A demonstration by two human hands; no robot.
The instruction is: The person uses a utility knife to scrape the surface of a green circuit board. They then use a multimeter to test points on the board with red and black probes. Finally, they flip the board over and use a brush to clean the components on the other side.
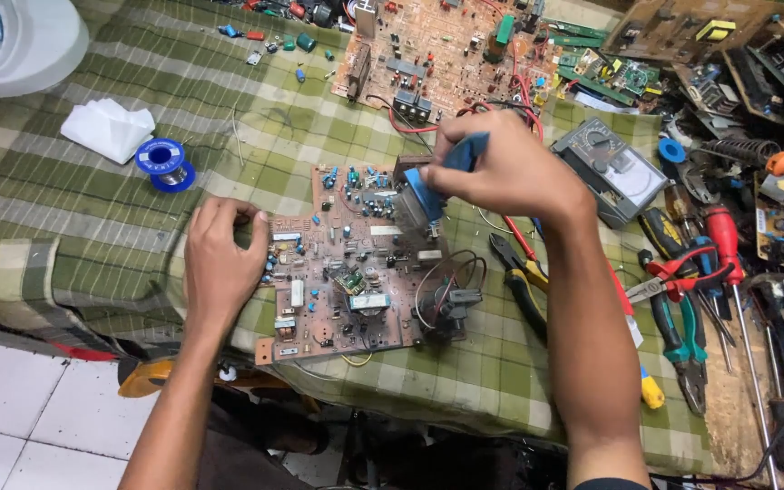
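Note:
A brown circuit board [356, 263] with many small components lies on the green checked cloth [138, 191]. My left hand [221, 259] rests at the board's left edge, fingers curled against it. My right hand [501, 168] hovers over the board's upper right corner and grips a blue-handled tool [428, 186] whose tip points down at a large component there. A black part with looped wires [451, 304] sits at the board's right edge.
A blue solder spool [165, 163] and white tissue [108, 129] lie left. A second circuit board [437, 54] sits behind. A multimeter [610, 168], pliers [524, 281], cutters and screwdrivers [728, 263] crowd the right side. A white round object [15, 45] sits top left.

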